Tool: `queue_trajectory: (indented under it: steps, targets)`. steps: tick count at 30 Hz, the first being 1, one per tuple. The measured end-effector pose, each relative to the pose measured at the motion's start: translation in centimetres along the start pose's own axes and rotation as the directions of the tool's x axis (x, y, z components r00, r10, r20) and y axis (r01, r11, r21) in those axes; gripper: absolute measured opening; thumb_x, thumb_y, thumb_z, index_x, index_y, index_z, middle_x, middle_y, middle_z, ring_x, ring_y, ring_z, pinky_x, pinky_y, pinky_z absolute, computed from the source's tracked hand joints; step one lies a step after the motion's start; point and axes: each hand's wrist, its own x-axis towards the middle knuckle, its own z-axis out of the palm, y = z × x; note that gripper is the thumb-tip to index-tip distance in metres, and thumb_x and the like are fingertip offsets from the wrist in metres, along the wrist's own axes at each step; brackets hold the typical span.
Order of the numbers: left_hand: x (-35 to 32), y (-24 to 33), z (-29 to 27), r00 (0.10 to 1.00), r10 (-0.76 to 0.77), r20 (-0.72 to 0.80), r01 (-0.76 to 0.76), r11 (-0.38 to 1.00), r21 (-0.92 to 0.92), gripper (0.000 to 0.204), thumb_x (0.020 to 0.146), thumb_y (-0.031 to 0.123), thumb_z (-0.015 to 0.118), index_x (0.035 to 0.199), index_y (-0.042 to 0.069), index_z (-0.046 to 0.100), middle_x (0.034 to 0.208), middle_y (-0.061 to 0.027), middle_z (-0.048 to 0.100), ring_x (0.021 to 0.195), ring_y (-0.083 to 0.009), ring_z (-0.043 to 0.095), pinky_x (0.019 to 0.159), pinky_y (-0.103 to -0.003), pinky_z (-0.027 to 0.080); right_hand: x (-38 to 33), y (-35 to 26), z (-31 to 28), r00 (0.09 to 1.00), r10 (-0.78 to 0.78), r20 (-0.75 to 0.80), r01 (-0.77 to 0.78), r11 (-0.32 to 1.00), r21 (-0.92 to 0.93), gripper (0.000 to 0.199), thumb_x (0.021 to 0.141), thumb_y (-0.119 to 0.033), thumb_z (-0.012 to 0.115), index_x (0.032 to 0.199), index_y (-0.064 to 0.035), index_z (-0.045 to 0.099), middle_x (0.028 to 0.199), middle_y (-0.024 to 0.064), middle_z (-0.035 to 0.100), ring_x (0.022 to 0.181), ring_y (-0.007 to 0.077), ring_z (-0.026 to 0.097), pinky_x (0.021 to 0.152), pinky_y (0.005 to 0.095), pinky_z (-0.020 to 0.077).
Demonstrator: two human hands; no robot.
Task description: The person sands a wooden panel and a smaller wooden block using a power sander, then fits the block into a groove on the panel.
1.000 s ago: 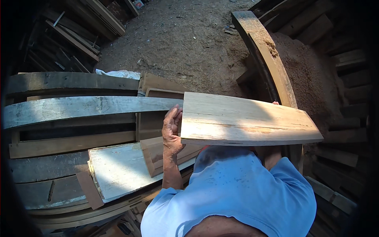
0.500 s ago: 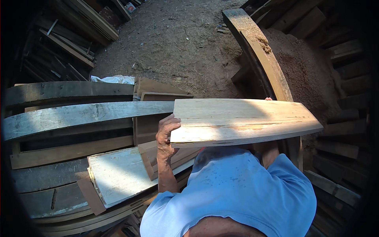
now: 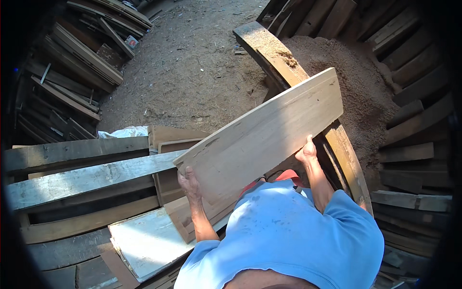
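Note:
I hold a wide, pale wooden board (image 3: 262, 135) in front of my chest, tilted so its right end points up and away. My left hand (image 3: 188, 183) grips its lower left edge. My right hand (image 3: 306, 152) clasps the near long edge toward the right. The board hangs above a stack of planks and partly hides a thick sawdust-covered beam (image 3: 269, 50) beyond it. My blue shirt fills the lower middle of the view.
Grey weathered planks (image 3: 82, 178) lie stacked on the left, with a pale flat panel (image 3: 144, 241) below them. Sawdust is heaped (image 3: 356, 82) at the right, ringed by dark boards (image 3: 409, 154). More timber (image 3: 82, 53) is piled at the upper left beside bare dirt ground (image 3: 192, 62).
The board was level across my chest; now its right end has swung up and away, and my right hand has come into view on its near edge.

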Motion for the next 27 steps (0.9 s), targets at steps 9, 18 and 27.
queue_trajectory:
  steps: [9,18,27]
  targets:
    - [-2.8,-5.6,-2.0,0.948,-0.298,-0.111,0.305,0.951,0.049,0.043,0.107,0.050,0.046,0.081,0.016,0.044,0.077,0.0088,0.030,0.070,-0.0061,0.029,0.062,-0.027,0.029,1.4,-3.2,-2.1,0.971,0.071,0.227,-0.068,0.997,-0.024,0.061,0.107,-0.053,0.037,0.143,-0.0048,0.050,0.136,0.0145,0.061,0.122,0.0343,0.061,0.105,0.0506,0.0491]
    - [-4.8,-7.6,-8.2,0.857,-0.466,-0.218,0.474,0.880,-0.018,0.039,0.106,0.045,0.050,0.092,0.009,0.055,0.080,0.0045,0.041,0.074,-0.0082,0.036,0.066,-0.028,0.034,4.3,0.2,-2.1,0.981,0.065,0.181,-0.049,0.995,-0.090,0.063,0.106,-0.051,0.044,0.145,-0.0024,0.047,0.142,0.0189,0.057,0.128,0.0375,0.056,0.110,0.0566,0.0430]
    - [-9.0,-3.4,-19.6,0.788,-0.494,-0.367,0.512,0.857,-0.054,0.058,0.103,0.047,0.054,0.126,-0.007,0.057,0.116,-0.0169,0.067,0.103,-0.0271,0.066,0.095,-0.038,0.054,-2.1,8.5,1.4,0.945,0.251,0.210,-0.198,0.950,-0.242,0.041,0.101,-0.027,0.064,0.129,0.0030,0.059,0.129,0.0148,0.065,0.119,0.0298,0.062,0.110,0.0464,0.0463]
